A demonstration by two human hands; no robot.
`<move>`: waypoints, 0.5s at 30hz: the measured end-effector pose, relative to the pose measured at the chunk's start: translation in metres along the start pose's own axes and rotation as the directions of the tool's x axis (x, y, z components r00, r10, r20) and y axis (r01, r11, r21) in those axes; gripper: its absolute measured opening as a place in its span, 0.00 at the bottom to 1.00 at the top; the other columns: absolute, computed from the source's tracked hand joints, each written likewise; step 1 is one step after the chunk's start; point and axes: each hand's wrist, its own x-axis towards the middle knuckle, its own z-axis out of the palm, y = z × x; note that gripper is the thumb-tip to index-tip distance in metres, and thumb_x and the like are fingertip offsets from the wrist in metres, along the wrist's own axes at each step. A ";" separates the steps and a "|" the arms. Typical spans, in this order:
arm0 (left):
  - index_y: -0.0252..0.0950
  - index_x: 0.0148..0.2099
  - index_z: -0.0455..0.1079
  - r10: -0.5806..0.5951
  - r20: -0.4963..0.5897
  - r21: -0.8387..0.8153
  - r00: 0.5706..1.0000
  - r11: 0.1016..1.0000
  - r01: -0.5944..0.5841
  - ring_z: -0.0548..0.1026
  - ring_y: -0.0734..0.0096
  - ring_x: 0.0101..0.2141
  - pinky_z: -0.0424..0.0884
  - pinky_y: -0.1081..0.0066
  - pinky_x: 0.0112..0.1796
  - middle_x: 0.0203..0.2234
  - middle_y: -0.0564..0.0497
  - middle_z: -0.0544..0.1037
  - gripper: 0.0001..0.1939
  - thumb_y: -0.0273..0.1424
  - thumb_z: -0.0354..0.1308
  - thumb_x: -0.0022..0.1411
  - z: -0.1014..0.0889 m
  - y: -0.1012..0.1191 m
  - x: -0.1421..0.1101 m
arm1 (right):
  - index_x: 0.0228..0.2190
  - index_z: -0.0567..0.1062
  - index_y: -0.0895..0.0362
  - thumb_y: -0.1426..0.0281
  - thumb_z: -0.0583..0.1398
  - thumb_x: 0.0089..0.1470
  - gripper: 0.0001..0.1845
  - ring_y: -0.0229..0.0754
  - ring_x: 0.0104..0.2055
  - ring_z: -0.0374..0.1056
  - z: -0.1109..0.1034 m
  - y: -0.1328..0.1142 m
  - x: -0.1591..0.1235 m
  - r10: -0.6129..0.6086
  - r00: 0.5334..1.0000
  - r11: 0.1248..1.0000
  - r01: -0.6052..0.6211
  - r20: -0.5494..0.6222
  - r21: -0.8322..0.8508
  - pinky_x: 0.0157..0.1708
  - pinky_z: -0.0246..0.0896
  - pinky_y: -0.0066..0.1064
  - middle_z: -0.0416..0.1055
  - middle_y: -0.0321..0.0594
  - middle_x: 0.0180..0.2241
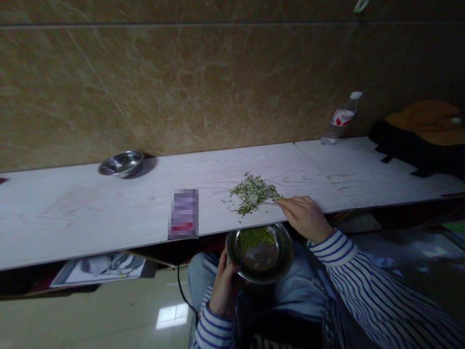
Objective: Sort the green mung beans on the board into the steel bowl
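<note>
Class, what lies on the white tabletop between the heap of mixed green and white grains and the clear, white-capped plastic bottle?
Nothing: the head view shows bare tabletop from heap to bottle, crossed only by a thin seam.

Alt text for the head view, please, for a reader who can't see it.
The left hand holds a steel bowl of green beans below the table edge; the right hand holds a thin tool at more, mixed with white grains, on the table.

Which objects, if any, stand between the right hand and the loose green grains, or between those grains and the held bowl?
Nothing visible does: the right hand holds a thin tool at the green grains, and only the table edge separates them from the bowl.
</note>
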 end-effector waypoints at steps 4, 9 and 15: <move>0.41 0.57 0.63 -0.016 0.003 -0.009 1.000 1.000 0.016 0.72 0.68 0.30 0.67 0.70 0.28 0.34 0.52 0.76 0.34 0.25 0.58 0.44 0.007 -0.004 0.000 | 0.43 0.74 0.59 0.76 0.53 0.60 0.12 0.43 0.38 0.71 -0.004 0.002 -0.004 0.001 1.000 0.999 -0.001 -0.004 -0.037 0.39 0.57 0.35 0.78 0.42 0.35; 0.41 0.58 0.61 -0.024 0.008 -0.004 1.000 1.000 0.024 0.73 0.64 0.33 0.68 0.69 0.28 0.36 0.50 0.76 0.36 0.26 0.59 0.44 0.010 -0.009 0.002 | 0.42 0.74 0.59 0.77 0.54 0.59 0.12 0.43 0.37 0.71 -0.010 0.002 -0.008 -0.021 1.000 1.000 0.021 -0.008 -0.017 0.39 0.57 0.35 0.78 0.41 0.36; 0.40 0.58 0.61 -0.026 -0.010 0.013 1.000 1.000 0.027 0.73 0.65 0.33 0.69 0.69 0.28 0.37 0.49 0.76 0.35 0.26 0.58 0.45 0.004 -0.012 0.005 | 0.41 0.74 0.59 0.76 0.54 0.60 0.11 0.43 0.37 0.71 -0.011 0.006 -0.017 -0.061 0.998 0.998 0.061 0.025 0.009 0.39 0.57 0.35 0.78 0.43 0.36</move>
